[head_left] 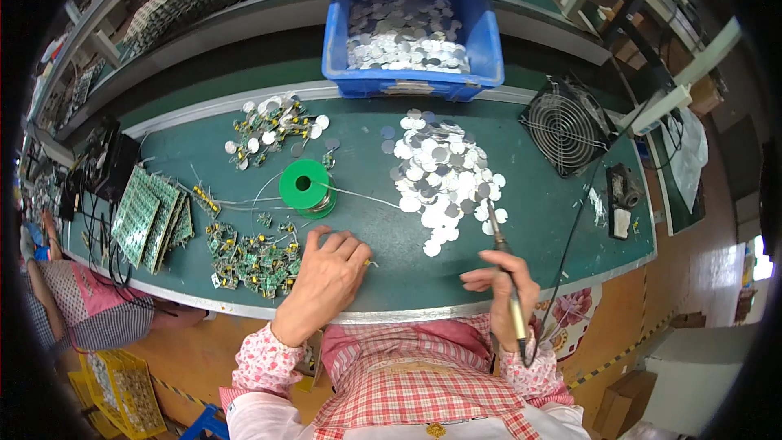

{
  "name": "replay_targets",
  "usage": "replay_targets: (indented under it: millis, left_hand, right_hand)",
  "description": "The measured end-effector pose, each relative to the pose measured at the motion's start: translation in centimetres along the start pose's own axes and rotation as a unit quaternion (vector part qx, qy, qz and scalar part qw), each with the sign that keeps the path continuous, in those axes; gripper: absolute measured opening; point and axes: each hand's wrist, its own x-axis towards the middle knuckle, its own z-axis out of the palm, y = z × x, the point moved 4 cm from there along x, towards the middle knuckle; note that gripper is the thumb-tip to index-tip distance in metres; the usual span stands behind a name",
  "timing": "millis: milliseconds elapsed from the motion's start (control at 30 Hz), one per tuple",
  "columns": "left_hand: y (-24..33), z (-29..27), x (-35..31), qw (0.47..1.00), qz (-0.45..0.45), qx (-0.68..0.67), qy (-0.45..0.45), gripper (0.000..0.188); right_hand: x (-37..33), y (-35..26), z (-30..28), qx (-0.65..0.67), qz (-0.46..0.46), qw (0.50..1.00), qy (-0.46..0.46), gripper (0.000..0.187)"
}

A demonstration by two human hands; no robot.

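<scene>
My left hand [330,275] rests palm down on the green mat with its fingers curled. A tiny yellow and white part [371,262] pokes out at its thumb side; the rest of what it holds is hidden. In my right hand [509,287] is a soldering iron [515,314], held like a pen, its tip pointing away toward a pile of silver discs [444,171]. Left of my left hand lies a heap of small circuit boards [257,261] with yellow components. A green spool of solder wire [305,187] stands beyond that hand, its loose end stretching right.
A blue bin [415,85] of discs stands at the back. Boards mixed with discs [273,129] lie far left, near stacked green panels [151,216]. A black fan [564,126] and an iron stand [623,200] are at right, with the iron's cord between. Another person [90,301] sits left.
</scene>
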Motion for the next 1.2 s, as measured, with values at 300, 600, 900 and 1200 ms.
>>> replay_targets:
  millis: [300,600,900,1200]
  left_hand:
    - [5.6,0.4,2.9,0.963,-0.009,-0.155,0.222,0.029]
    - [6.2,1.3,3.1,0.951,-0.082,-0.269,0.132,0.035]
    - [3.9,6.2,2.6,0.701,-0.205,-0.670,-0.137,0.023]
    - [3.1,4.5,2.7,0.663,-0.249,-0.704,-0.058,0.010]
  right_hand:
    - [0.8,-0.3,3.8,0.009,-0.011,1.000,-0.011,0.031]
    - [0.3,0.2,2.1,-0.059,-0.064,0.996,-0.026,0.020]
    - [1.7,0.2,1.1,-0.104,-0.105,0.989,-0.025,0.020]
    - [4.4,2.1,2.7,-0.408,-0.155,0.899,0.030,0.028]
